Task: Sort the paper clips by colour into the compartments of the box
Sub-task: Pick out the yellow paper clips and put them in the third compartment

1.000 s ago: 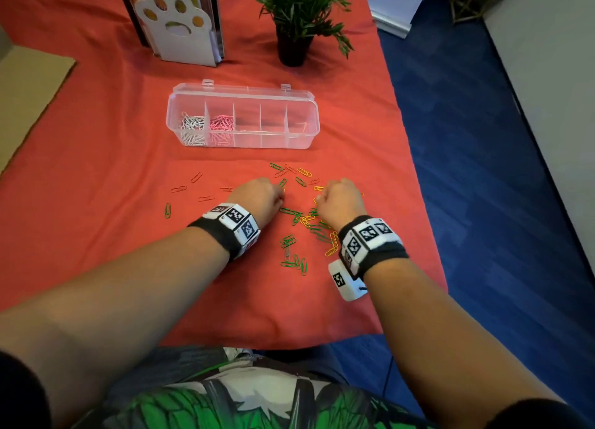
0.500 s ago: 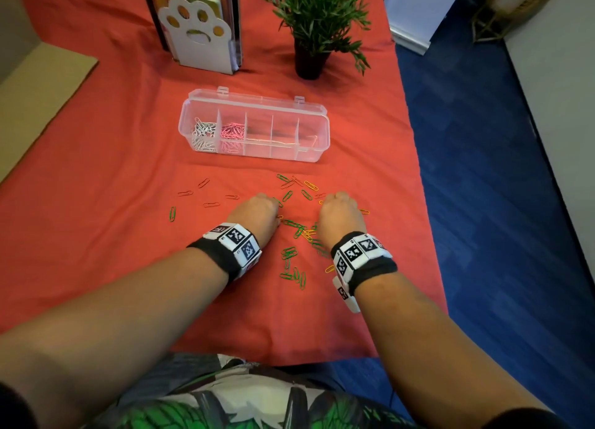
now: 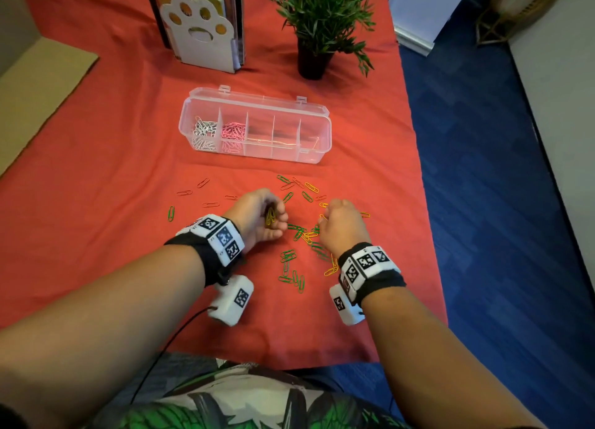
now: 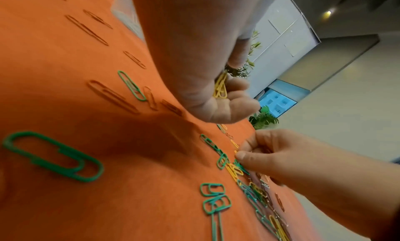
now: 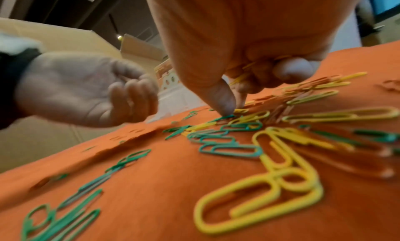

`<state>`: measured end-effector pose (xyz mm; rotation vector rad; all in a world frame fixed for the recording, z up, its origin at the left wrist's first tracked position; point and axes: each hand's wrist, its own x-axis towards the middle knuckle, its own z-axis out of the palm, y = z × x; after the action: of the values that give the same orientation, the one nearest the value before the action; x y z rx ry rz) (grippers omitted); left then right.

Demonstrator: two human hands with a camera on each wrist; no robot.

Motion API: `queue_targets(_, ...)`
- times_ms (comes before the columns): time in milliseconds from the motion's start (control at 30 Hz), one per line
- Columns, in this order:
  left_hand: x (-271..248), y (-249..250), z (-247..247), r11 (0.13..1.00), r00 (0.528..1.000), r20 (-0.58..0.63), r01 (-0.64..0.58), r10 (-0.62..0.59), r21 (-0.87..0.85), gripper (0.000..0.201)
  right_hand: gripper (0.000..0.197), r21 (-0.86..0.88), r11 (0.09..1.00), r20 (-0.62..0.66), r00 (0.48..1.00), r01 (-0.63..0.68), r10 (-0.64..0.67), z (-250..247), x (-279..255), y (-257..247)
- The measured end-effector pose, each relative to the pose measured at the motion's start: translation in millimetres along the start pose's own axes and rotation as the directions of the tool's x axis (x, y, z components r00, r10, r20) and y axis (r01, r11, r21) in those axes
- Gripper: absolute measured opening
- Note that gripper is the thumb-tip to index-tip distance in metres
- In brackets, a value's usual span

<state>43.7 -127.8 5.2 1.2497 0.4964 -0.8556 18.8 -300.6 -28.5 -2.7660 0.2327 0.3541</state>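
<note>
A clear five-compartment box [image 3: 317,123] sits open on the red cloth, with white clips [image 3: 204,132] in its leftmost compartment and pink clips [image 3: 233,134] in the one beside it. Loose green, yellow and orange clips [image 3: 306,235] lie scattered in front of it. My left hand [image 3: 273,219] is turned thumb-side up, its fingers curled round a few yellow clips [image 4: 220,89]. To its right, my right hand [image 3: 341,224] is down on the pile. Its thumb and forefinger [image 5: 225,104] pinch at the clips there, and its curled fingers hold more yellow clips [image 5: 240,77].
A potted plant [image 3: 317,26] and a white paw-shaped book stand [image 3: 199,26] stand behind the box. Cardboard [image 3: 38,74] lies at the far left. The table's right edge [image 3: 428,235] drops to blue carpet close to my right hand. A green clip [image 3: 171,213] lies apart at the left.
My left hand has lifted a little and rolled over, so the yellow clips in it now show. My right hand has stayed on the pile. The head view has moved closer.
</note>
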Motion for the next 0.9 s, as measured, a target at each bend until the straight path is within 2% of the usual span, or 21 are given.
queue_targets(33,3,1,3,1.0,1.0,-0.001,-0.021,0.021,0.018,0.025,0.023,-0.031,0.999,-0.007,1.0,0.016,-0.016,2,-1,-3)
queue_targets(67,7,2,8,0.992,0.997,-0.021,-0.069,0.072,0.107,0.025,0.024,-0.066,0.997,-0.009,0.999,0.034,-0.034,3,-1,-6)
queue_targets(100,12,3,11,0.951,0.986,-0.047,-0.142,0.161,0.273,0.024,0.026,-0.104,0.993,-0.004,0.999,0.053,-0.054,3,-2,-8)
queue_targets(133,19,5,14,0.851,0.959,-0.056,-0.217,0.276,0.477,0.023,0.028,-0.144,0.987,0.006,0.997,0.073,-0.073,2,-2,-9)
queue_targets(167,25,6,16,0.693,0.918,-0.032,-0.276,0.396,0.666,0.021,0.03,-0.185,0.978,0.019,0.995,0.095,-0.093,0,-3,-11)
queue_targets(233,36,11,20,0.347,0.837,0.102,-0.33,0.538,0.878,0.02,0.031,-0.248,0.959,0.045,0.99,0.138,-0.131,-4,-3,-12)
queue_targets(300,46,17,23,0.099,0.801,0.224,-0.33,0.556,0.939,0.027,0.031,-0.238,0.959,0.064,0.988,0.154,-0.143,-7,1,-9)
queue_targets(367,56,21,27,-0.034,0.801,0.293,-0.324,0.523,0.945,0.033,0.026,-0.149,0.981,0.042,0.992,0.121,-0.116,-9,7,-2)
queue_targets(433,63,23,31,-0.116,0.813,0.327,-0.31,0.482,0.944,0.035,0.021,-0.073,0.995,-0.011,0.997,0.072,-0.073,-13,13,5)
queue_targets(533,67,24,35,-0.21,0.835,0.342,-0.276,0.43,0.938,0.033,0.02,-0.099,0.991,-0.025,0.995,0.091,-0.094,-17,19,9)
queue_targets(667,68,22,38,-0.298,0.798,0.367,-0.246,0.478,0.922,0.02,0.02,-0.21,0.964,-0.001,0.986,0.163,-0.167,-15,21,0)
queue_targets(767,67,19,36,-0.323,0.783,0.367,-0.223,0.503,0.92,0.019,0.024,-0.296,0.939,0.002,0.983,0.174,-0.182,-13,19,-10)
queue_targets(833,66,15,31,-0.314,0.784,0.367,-0.231,0.5,0.921,0.019,0.025,-0.292,0.94,0.014,0.983,0.179,-0.183,-11,20,-12)
queue_targets(867,66,13,27,-0.278,0.784,0.353,-0.238,0.511,0.931,0.018,0.025,-0.242,0.954,0.029,0.984,0.178,-0.176,-10,22,-12)
queue_targets(900,65,12,23,-0.208,0.785,0.324,-0.251,0.528,0.946,0.019,0.023,-0.151,0.975,0.049,0.986,0.163,-0.158,-10,24,-12)
